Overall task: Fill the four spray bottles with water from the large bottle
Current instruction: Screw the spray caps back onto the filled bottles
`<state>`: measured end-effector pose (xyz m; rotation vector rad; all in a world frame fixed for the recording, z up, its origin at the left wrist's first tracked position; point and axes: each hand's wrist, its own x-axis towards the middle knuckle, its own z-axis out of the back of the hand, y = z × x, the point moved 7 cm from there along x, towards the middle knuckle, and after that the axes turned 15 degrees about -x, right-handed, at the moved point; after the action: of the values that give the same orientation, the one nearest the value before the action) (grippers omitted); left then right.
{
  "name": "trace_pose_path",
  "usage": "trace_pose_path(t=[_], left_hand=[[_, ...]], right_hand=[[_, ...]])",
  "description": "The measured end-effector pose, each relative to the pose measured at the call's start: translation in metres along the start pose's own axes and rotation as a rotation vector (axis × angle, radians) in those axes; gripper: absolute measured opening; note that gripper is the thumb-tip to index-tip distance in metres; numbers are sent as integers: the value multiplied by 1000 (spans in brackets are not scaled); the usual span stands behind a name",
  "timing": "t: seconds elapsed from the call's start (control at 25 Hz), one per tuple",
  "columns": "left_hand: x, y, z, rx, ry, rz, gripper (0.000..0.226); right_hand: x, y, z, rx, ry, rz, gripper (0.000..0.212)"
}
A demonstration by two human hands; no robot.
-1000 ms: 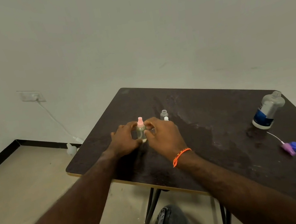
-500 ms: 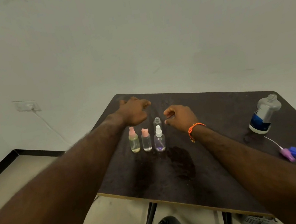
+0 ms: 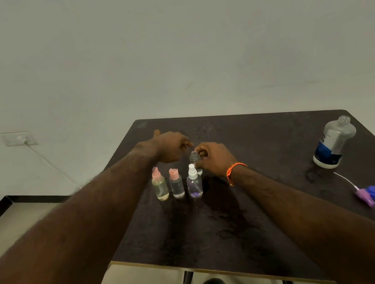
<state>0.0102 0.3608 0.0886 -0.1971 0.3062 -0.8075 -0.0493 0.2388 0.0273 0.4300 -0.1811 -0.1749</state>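
Evidently the filling is nearly done: three capped spray bottles stand in a row near the middle of the dark table [image 3: 277, 201], and attention is on the fourth, uncapped small bottle [image 3: 194, 157] just behind them. The right hand [image 3: 214, 159] curls around that bottle, gripping it at the neck and side; the left hand [image 3: 170, 145] hovers just beside its mouth with fingers loosely bent, and whether it pinches anything cannot be told. The pink-capped bottle on the left [image 3: 160, 188] holds yellowish-clear liquid, the second pink-capped bottle [image 3: 176, 184] clear liquid, the white-pump bottle [image 3: 194, 182] a purplish tint. Well apart on the right stands the large bottle [image 3: 334, 143], open, seemingly low. A purple spray head [image 3: 365, 196] lies near it, so the next move likely calls for fetching it and screwing it on.
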Motion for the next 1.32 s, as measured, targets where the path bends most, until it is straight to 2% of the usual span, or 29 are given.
trace_pose_path(t=[0.12,0.28,0.52,0.6,0.72,0.92,1.12,1.2,1.32], left_hand=[[-9,-27,6,-35,-34,-29,48],[-23,-79,5,-32,-70,-127,50],[-42,-147,-50,-43,-81,-274,86],[-45,-159,-79,-82,-107,-290,88],[-45,-166,-116,-241,-165,-310,76],[-41,-159,-135,-464,-336,-297,38],[-40,-154,-145,-530,-361,-256,35],[-40,-153,-147,-545,-369,-248,37],[-39,-151,-149,-574,-350,-248,36]], right_hand=[[-20,-12,22,1,-39,-30,27],[-66,-30,63,7,-130,-80,22],[-145,-68,99,-8,-179,-207,22],[-166,-80,98,11,-172,-244,23],[-186,-91,92,41,-157,-280,26],[-191,-102,80,103,-124,-290,31],[-199,-109,73,101,-76,-268,38],[-206,-126,84,19,-148,-313,29],[-216,-167,114,-287,-237,-441,18]])
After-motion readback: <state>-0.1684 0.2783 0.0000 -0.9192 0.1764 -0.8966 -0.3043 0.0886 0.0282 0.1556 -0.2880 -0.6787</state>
